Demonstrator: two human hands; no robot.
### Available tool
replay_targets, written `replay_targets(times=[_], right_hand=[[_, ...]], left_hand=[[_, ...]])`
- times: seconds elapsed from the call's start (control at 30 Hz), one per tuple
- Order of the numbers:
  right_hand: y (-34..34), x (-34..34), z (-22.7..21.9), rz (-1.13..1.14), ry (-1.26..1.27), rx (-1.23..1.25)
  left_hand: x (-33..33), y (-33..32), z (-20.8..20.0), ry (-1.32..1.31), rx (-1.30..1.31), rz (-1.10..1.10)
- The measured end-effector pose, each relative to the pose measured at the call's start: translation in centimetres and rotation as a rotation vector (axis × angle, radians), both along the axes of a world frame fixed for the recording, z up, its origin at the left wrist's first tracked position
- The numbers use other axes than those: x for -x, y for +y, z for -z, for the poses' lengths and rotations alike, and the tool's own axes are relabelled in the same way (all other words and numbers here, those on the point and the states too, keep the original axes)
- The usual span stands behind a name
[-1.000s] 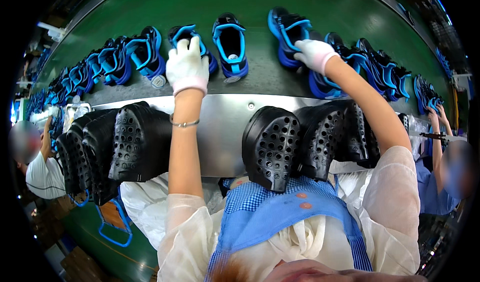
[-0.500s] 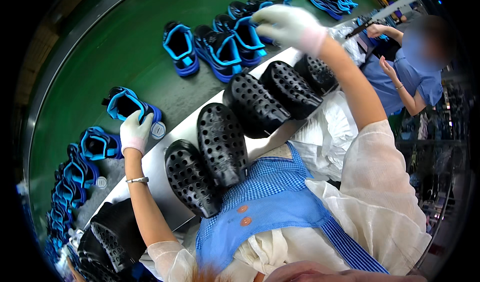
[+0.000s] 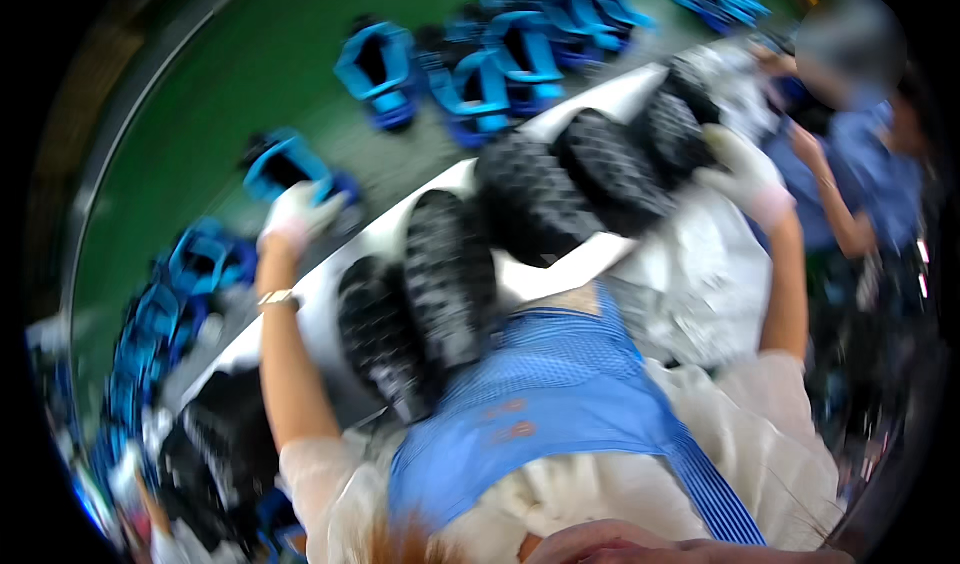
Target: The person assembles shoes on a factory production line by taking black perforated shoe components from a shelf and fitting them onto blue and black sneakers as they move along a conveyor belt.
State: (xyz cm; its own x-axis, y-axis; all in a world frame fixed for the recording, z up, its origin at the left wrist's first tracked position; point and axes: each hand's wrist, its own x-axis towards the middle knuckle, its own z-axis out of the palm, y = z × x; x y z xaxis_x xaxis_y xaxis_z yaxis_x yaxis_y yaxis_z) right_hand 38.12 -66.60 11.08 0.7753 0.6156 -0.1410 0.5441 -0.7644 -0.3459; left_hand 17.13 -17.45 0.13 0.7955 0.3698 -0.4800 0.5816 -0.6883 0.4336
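Note:
White-gloved, my left hand [image 3: 296, 216] is at the heel collar of a black-and-blue shoe [image 3: 287, 167] on the green surface, its fingers closed around the collar edge, though motion blurs the grip. My right hand [image 3: 748, 176], also gloved, is beside the right end of a row of black, hole-studded shoe-shaped forms [image 3: 672, 136]. Its thumb and fingers are spread, with nothing seen between them; whether they touch the nearest form is unclear. More such forms [image 3: 450, 274] lie along the pale ledge in front of me.
Several black-and-blue shoes [image 3: 382, 72] stand across the green surface [image 3: 230, 74], with a crowded line of them [image 3: 150, 334] at left. Crumpled white sheets [image 3: 700, 274] lie below my right hand. A person in blue [image 3: 850, 164] works at the right. Black forms [image 3: 225, 434] fill the lower left.
My right hand has come down from above the far shoes to the right end of the row of forms. My left hand stays at the same shoe. The whole view has shifted and blurred.

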Motion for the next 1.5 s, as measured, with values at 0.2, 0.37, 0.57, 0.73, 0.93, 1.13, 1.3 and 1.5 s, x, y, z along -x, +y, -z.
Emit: replay_targets(times=[0.2, 0.37, 0.57, 0.73, 0.93, 1.13, 1.3, 1.5], right_hand=[[-8.4, -4.0, 7.0, 0.098, 0.236, -0.301], [-8.7, -4.0, 5.2, 0.058, 0.132, -0.086], [-8.6, -6.4, 2.1, 0.104, 0.093, 0.000], [-2.0, -4.4, -0.3, 0.015, 0.155, -0.445], [18.1, 6.5, -5.2, -0.483, -0.116, -0.406], [29.2, 14.7, -6.8, -0.808, 0.055, -0.517], [31.7, 15.3, -4.1, -0.674, 0.198, -0.501], [33.3, 16.1, -2.2, -0.679, 0.106, -0.384]], left_hand=[[2.0, 0.0, -3.3, -0.034, -0.136, -0.002], [3.2, -0.7, 0.1, -0.091, -0.100, -0.097], [4.3, -0.6, -0.2, -0.256, -0.073, -0.154], [5.1, -0.8, -3.6, -0.561, -0.188, -0.272], [3.3, -4.7, -9.3, -0.836, 0.482, -0.171], [6.4, -6.2, -9.7, -1.007, 1.589, -0.391], [5.9, -5.2, -9.0, -1.385, 1.452, -0.629], [4.9, -5.8, -7.7, -1.567, 1.195, -0.834]])
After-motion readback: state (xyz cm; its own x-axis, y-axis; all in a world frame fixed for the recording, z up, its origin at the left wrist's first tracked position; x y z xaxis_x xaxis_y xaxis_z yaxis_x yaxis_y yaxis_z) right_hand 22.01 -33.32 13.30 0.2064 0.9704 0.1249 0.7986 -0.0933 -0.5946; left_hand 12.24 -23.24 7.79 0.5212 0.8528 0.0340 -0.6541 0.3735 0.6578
